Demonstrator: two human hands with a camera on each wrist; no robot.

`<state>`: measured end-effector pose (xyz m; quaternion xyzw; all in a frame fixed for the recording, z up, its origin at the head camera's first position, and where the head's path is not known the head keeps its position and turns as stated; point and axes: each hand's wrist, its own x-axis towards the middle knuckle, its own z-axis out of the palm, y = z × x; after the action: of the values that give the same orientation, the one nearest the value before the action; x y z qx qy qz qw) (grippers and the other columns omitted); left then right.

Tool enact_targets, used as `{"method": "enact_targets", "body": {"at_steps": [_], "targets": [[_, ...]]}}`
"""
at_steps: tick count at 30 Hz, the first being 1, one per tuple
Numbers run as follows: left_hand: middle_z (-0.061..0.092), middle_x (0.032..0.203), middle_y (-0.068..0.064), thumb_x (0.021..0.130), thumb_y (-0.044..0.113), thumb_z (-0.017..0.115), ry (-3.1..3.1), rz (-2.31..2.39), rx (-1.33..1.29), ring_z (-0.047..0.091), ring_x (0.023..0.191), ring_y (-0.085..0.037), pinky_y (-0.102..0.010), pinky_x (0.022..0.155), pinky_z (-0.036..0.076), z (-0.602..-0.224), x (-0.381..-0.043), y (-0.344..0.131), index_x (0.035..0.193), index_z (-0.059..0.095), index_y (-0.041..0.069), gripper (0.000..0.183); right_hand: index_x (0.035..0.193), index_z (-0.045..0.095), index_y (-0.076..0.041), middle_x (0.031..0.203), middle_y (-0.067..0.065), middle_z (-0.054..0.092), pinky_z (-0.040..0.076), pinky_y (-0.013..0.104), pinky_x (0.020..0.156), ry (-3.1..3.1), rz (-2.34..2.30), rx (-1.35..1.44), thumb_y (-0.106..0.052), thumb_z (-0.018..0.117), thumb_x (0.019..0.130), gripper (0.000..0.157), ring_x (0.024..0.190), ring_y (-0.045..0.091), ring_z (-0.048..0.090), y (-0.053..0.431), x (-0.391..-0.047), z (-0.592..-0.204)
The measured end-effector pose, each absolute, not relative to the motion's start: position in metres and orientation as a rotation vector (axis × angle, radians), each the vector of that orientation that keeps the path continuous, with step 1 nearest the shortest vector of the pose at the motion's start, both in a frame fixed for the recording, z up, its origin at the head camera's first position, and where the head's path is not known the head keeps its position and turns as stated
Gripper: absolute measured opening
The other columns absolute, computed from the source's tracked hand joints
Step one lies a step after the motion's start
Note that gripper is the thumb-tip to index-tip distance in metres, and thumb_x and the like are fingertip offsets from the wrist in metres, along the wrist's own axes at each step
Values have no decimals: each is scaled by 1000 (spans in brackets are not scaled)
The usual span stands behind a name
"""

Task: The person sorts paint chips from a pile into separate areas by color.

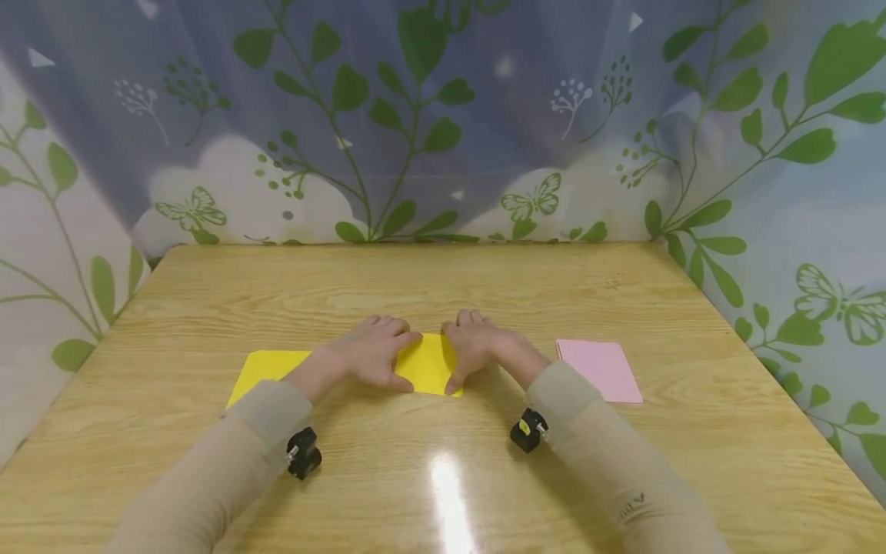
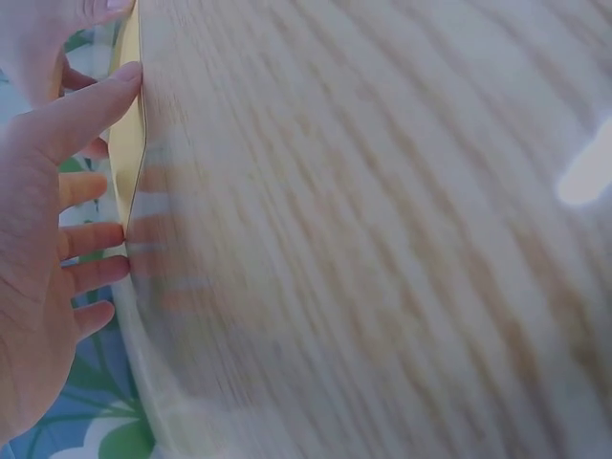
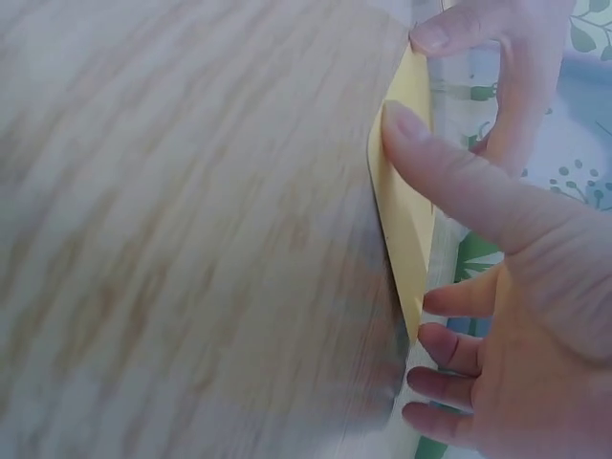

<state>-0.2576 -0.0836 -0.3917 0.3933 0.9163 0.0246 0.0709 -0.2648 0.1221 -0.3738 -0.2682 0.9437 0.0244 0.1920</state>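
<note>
A yellow square sheet of paper (image 1: 431,369) lies on the wooden table between the two hands. At its left side is my left hand (image 1: 377,350), fingers fairly straight and spread. The left thumb (image 2: 124,76) touches the sheet's near edge, while the other fingers reach toward the far side. My right hand (image 1: 472,346) spans the right side in the same way. Its thumb (image 3: 406,124) presses on the paper, and the remaining fingers rest beyond it, slightly bent. Part of each side of the sheet is hidden under the hands.
More yellow paper (image 1: 266,369) lies at the left, partly behind the left forearm. A small stack of pink paper (image 1: 598,371) sits at the right, near the right sleeve (image 1: 588,415). A patterned curtain (image 1: 443,154) hangs along the table's back edge.
</note>
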Motion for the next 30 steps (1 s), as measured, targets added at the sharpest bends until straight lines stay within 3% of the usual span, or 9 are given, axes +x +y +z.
{"method": "enact_targets", "body": {"at_steps": [6, 13, 19, 22, 26, 30], "targets": [[44, 133, -11, 77, 58, 62, 2746, 51, 1184, 37, 123, -29, -47, 105, 23, -390, -257, -82, 138, 41, 6, 83, 136, 38, -3, 111, 12, 40, 35, 38, 89, 2666, 107, -706, -59, 77, 60, 102, 103, 24, 35, 121, -264, -372], [44, 134, -11, 76, 60, 62, 2747, -7, 1206, 37, 125, -29, -48, 106, 21, -387, -257, -80, 139, 41, 7, 85, 122, 48, -7, 106, 8, 42, 35, 37, 84, 2677, 69, -653, -56, 77, 64, 82, 98, 23, 36, 120, -267, -370], [44, 136, -11, 76, 62, 61, 2742, -28, 1207, 36, 128, -28, -49, 108, 18, -386, -256, -79, 140, 40, 7, 86, 120, 48, -4, 103, 8, 43, 37, 34, 82, 2660, -45, -649, -51, 78, 66, 78, 96, 23, 37, 122, -266, -370], [44, 136, -12, 76, 61, 61, 2740, -21, 1202, 35, 128, -29, -50, 107, 18, -387, -256, -80, 139, 40, 6, 87, 125, 44, -1, 112, 11, 46, 41, 34, 87, 2642, -128, -662, -50, 77, 69, 81, 102, 23, 42, 123, -263, -370], [44, 135, -12, 76, 61, 62, 2752, -4, 1210, 36, 128, -29, -50, 107, 19, -389, -256, -82, 138, 40, 5, 86, 137, 34, 1, 127, 16, 41, 39, 37, 95, 2630, -143, -715, -53, 76, 68, 97, 112, 25, 42, 121, -256, -371], [45, 134, -11, 76, 61, 61, 2761, 14, 1226, 37, 127, -29, -49, 106, 21, -393, -256, -83, 137, 41, 4, 86, 142, 28, -2, 127, 14, 39, 38, 38, 96, 2650, 42, -793, -63, 74, 63, 110, 112, 25, 40, 119, -246, -372]]}}
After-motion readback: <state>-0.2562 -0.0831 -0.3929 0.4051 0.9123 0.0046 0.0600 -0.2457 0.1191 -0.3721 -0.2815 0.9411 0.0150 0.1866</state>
